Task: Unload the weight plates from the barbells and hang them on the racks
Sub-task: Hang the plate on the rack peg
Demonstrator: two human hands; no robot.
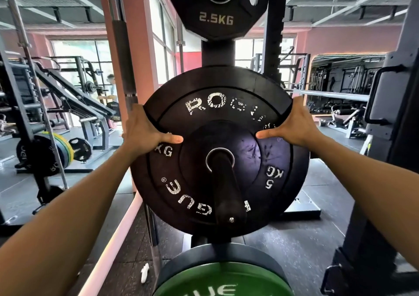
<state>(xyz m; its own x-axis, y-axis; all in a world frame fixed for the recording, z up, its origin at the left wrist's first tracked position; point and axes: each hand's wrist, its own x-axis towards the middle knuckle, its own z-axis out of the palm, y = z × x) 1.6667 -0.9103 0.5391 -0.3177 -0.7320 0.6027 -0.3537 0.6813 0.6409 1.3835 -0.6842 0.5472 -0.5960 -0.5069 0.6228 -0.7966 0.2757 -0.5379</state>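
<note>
Nearest the camera, at the bottom edge, a green round rubber weight plate [223, 279] with a dark rim hangs low on the rack, its face toward the viewer and only its upper part in view. Two bare forearms reach forward over it from either side.

Above it, a large black round rubber bumper plate [224, 152] with worn white lettering and "5 KG" marks sits upright, face toward the camera, threaded on a black cylindrical storage peg [226, 189]. The peg's long axis runs straight out toward the viewer and slightly downward, its capped end with a small bolt nearest the lens. The plate's metal-ringed centre hole surrounds the peg.

The left hand [145, 130] holds the plate's upper left edge: thumb stretched flat across the face toward the hub, fingers wrapped behind the rim and out of sight. The right hand [297, 123] mirrors it on the upper right edge, thumb laid across the face, fingers curled behind the rim.

Higher on the black upright rack post [217, 52], a smaller black twelve-sided plate marked "2.5KG" [216, 7] hangs on its own peg.

Farther off, left of the rack, a loaded barbell with coloured plates [54, 150] rests near the floor among other gym machines before bright windows.
</note>
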